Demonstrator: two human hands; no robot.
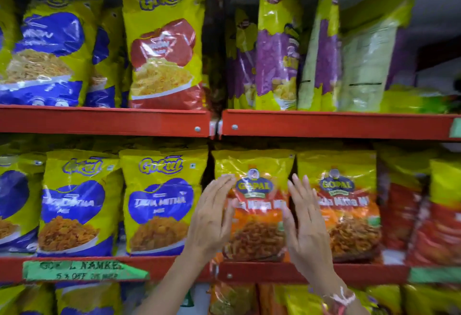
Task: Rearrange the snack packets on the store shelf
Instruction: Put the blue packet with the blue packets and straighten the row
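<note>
A yellow and orange Gopal packet (pixel 257 205) stands upright on the middle red shelf (pixel 311 273), just right of the shelf joint. My left hand (pixel 212 217) is raised flat at its left edge, fingers straight and apart. My right hand (pixel 305 225) is raised at its right edge, also flat with fingers apart. Neither hand grips the packet; whether they touch it I cannot tell. A second Gopal packet (pixel 341 202) stands right beside it. Left of the joint stand yellow and blue Gokul packets (pixel 159 202).
The upper red shelf (pixel 104 120) carries blue and red Gokul packets (pixel 162 48) on the left and purple packets (pixel 277 48) leaning on the right. Red packets (pixel 424 215) fill the far right. A green label (pixel 79 269) hangs on the shelf edge. More packets sit below.
</note>
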